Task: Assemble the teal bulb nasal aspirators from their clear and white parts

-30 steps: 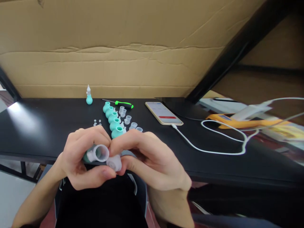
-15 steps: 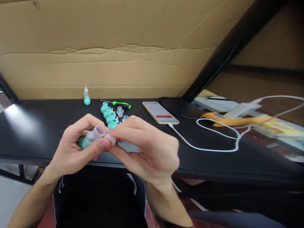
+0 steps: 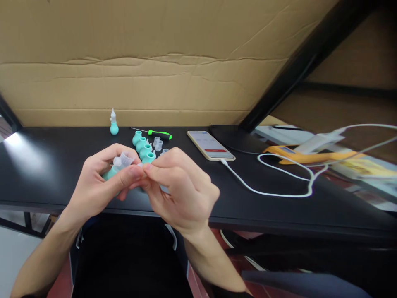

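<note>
My left hand point(image 3: 102, 178) is closed round a teal bulb point(image 3: 109, 173) with a clear plastic cup piece point(image 3: 125, 160) on it. Against its thumb, my right hand point(image 3: 180, 186) pinches a small whitish piece point(image 3: 141, 164), mostly hidden between the fingertips of both hands. Just beyond the hands, several teal bulbs point(image 3: 142, 144) with open tops stand in a slanting row. Beside them are small clear cups point(image 3: 157, 143) and white nozzle tips, partly covered by my right hand. An assembled teal bulb with a white tip point(image 3: 114, 127) stands upright at the back left.
A green and black screwdriver point(image 3: 159, 134) lies behind the bulbs. To the right are a phone point(image 3: 211, 145) on a white cable point(image 3: 263, 193) and a yellow tool point(image 3: 288, 155). Cardboard point(image 3: 149, 91) rises along the back of the black table point(image 3: 62, 165).
My right hand has moved left and its fingers have drawn in closer to my left thumb. The small whitish piece is now more covered. The camera view has shifted slightly.
</note>
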`<state>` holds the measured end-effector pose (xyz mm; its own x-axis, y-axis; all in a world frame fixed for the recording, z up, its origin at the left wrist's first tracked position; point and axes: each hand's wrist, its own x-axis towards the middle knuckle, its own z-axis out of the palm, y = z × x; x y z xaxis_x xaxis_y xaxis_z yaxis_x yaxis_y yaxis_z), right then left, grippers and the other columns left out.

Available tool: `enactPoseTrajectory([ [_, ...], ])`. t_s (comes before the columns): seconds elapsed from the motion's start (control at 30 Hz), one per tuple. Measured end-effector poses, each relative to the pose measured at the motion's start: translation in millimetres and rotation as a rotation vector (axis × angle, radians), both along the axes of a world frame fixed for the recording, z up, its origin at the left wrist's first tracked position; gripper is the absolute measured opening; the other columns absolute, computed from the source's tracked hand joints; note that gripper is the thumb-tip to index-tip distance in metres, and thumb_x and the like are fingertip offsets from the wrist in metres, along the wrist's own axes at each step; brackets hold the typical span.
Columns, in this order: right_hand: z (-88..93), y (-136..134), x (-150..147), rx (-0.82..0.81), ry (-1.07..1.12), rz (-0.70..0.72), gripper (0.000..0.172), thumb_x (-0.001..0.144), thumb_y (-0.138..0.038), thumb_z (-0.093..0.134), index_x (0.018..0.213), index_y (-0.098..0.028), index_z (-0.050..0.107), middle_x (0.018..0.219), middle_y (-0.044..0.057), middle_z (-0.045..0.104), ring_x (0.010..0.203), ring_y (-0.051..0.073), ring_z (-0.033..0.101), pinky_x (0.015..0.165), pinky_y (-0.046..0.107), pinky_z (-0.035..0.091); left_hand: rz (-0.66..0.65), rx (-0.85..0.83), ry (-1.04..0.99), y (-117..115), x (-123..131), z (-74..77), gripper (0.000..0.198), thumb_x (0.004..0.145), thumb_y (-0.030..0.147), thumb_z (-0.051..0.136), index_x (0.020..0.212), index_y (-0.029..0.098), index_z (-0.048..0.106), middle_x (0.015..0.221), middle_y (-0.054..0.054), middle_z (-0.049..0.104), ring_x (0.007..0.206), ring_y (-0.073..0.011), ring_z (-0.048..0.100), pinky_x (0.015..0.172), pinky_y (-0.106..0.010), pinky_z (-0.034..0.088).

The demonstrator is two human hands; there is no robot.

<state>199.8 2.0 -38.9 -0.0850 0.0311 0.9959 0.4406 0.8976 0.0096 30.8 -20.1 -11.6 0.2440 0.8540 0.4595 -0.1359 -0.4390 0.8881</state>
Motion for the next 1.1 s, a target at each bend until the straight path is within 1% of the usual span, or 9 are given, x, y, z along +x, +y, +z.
enactPoseTrajectory([
  [0.1,-1.7,2.2,-0.1,-0.02,-0.048,-0.045,0.035,0.093,0.002,0.072,0.089,-0.026,0.052,0.068,-0.003,0.058,0.064,0.016,0.052,0.057,0.032,0.042,0.031,-0.003,0.035,-0.5,-0.9,2.1,0.024,0.097,0.042,0.089,0.095,0.021,0.078,0.067,0.004,0.063,0.051,-0.0061,0.054,0.048,-0.017,0.044],
  [0.23,-1.6,4.2,0.3,-0.058,-0.086,-0.076,0.035,0.097,0.0,0.066,0.087,-0.027,0.047,0.068,-0.003,0.054,0.066,0.017,0.052,0.06,0.031,0.042,0.063,-0.007,0.077,0.1,0.1,1.2,0.017,0.101,0.038,0.083,0.103,0.021,0.084,0.065,0.004,0.06,0.051,-0.0067,0.052,0.049,-0.019,0.043],
  [0.33,-0.2,4.4,1.3,-0.147,-0.148,-0.091,0.027,0.104,-0.006,0.062,0.091,-0.026,0.049,0.074,-0.002,0.058,0.068,0.016,0.053,0.064,0.029,0.045,0.09,-0.005,0.085,4.1,1.8,-1.5,0.017,0.102,0.036,0.08,0.097,0.02,0.083,0.07,0.004,0.062,0.052,-0.0057,0.052,0.049,-0.019,0.042],
  [0.43,-0.2,3.3,1.1,-0.298,-0.25,-0.112,0.017,0.108,-0.01,0.055,0.098,-0.024,0.053,0.082,0.001,0.065,0.074,0.017,0.059,0.069,0.027,0.048,0.163,-0.01,0.089,8.6,1.8,-3.5,0.018,0.099,0.035,0.082,0.089,0.02,0.079,0.072,0.004,0.063,0.052,-0.0047,0.052,0.05,-0.018,0.043],
  [0.53,-1.6,1.4,-1.0,-0.377,-0.317,-0.17,0.016,0.11,-0.012,0.049,0.1,-0.024,0.055,0.083,0.0,0.067,0.074,0.017,0.062,0.065,0.026,0.044,0.231,-0.03,0.153,9.6,-0.3,-3.0,0.021,0.097,0.032,0.082,0.082,0.019,0.074,0.069,0.006,0.06,0.054,-0.0046,0.052,0.053,-0.017,0.044],
  [0.67,-2.0,-1.3,-4.1,-0.346,-0.329,-0.268,0.015,0.108,-0.012,0.051,0.099,-0.023,0.057,0.074,-0.002,0.066,0.065,0.016,0.061,0.057,0.027,0.035,0.244,-0.056,0.192,6.7,-3.2,0.5,0.024,0.098,0.028,0.079,0.077,0.019,0.069,0.07,0.006,0.06,0.056,-0.0045,0.054,0.054,-0.016,0.045],
  [0.77,-0.9,-2.2,-5.2,-0.341,-0.342,-0.3,0.013,0.108,-0.016,0.052,0.098,-0.022,0.058,0.068,-0.003,0.067,0.057,0.014,0.061,0.052,0.027,0.028,0.226,-0.069,0.21,5.4,-5.8,3.9,0.021,0.096,0.029,0.079,0.079,0.019,0.071,0.072,0.006,0.062,0.057,-0.0046,0.055,0.053,-0.015,0.046],
  [0.93,-0.9,-2.4,-7.6,-0.37,-0.38,-0.357,0.016,0.109,-0.025,0.053,0.095,-0.021,0.06,0.063,-0.002,0.07,0.051,0.015,0.063,0.049,0.027,0.023,0.235,-0.112,0.248,6.6,-12.7,8.9,0.019,0.089,0.029,0.086,0.08,0.019,0.073,0.07,0.006,0.062,0.057,-0.0054,0.057,0.051,-0.014,0.047],
  [1.1,-6.2,-3.7,-16.5,-0.374,-0.351,-0.382,0.021,0.109,-0.024,0.053,0.091,-0.02,0.063,0.056,-0.002,0.067,0.047,0.014,0.062,0.048,0.028,0.021,0.211,-0.164,0.32,10.6,-22.8,16.3,0.02,0.082,0.032,0.09,0.081,0.018,0.075,0.073,0.004,0.065,0.058,-0.0062,0.058,0.051,-0.014,0.049],
])
